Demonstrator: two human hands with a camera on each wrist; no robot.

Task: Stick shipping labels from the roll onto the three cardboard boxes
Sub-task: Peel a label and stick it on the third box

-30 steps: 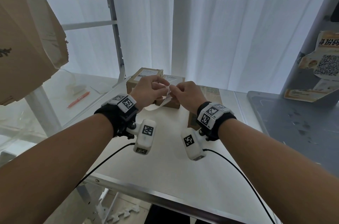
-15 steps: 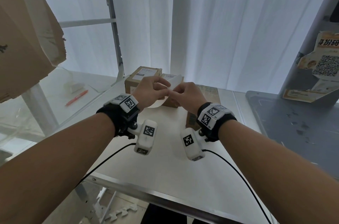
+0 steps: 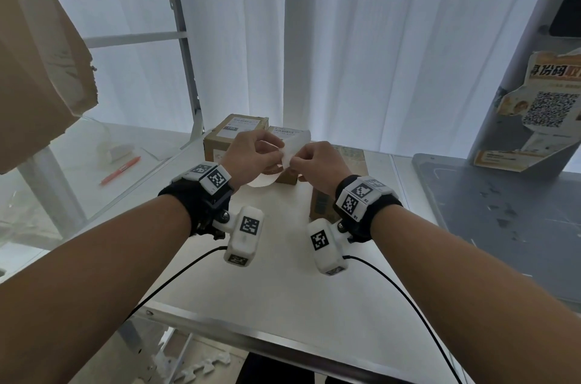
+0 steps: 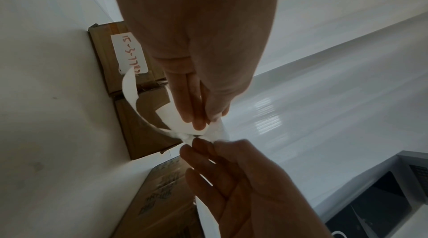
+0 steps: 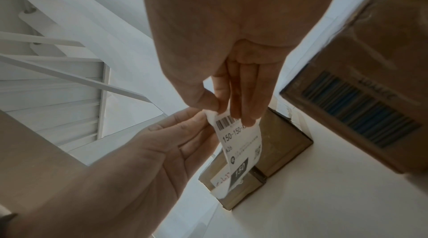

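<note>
Table [image 3: 283,295]: white, smooth top with a metal near edge, set against tall white curtains [image 3: 361,37] lit from behind. Left, a grey metal shelf frame [image 3: 185,47] with a glass shelf carrying an orange pen [image 3: 121,169]; a large brown carton [image 3: 34,47] juts in at upper left. Right, a grey mat [image 3: 503,226] and a torn poster with a QR code [image 3: 547,110] on a grey post.

Three cardboard boxes at the far middle of the table. The far left box [image 3: 226,138] and the middle box [image 3: 283,132] stand side by side, each with a printed label on top. The right box [image 3: 327,204] sits nearer, just under the right wrist.

Both hands are raised above the table in front of the boxes, close together. Left hand [image 3: 251,157]: thumb and fingertips pinching the white backing strip [image 4: 132,93], which curls down toward the boxes. Right hand [image 3: 320,163]: thumb and fingers pressed together, pinching the top edge of a shipping label [image 5: 241,143] printed with a barcode and "150". Roll itself not made out.
</note>
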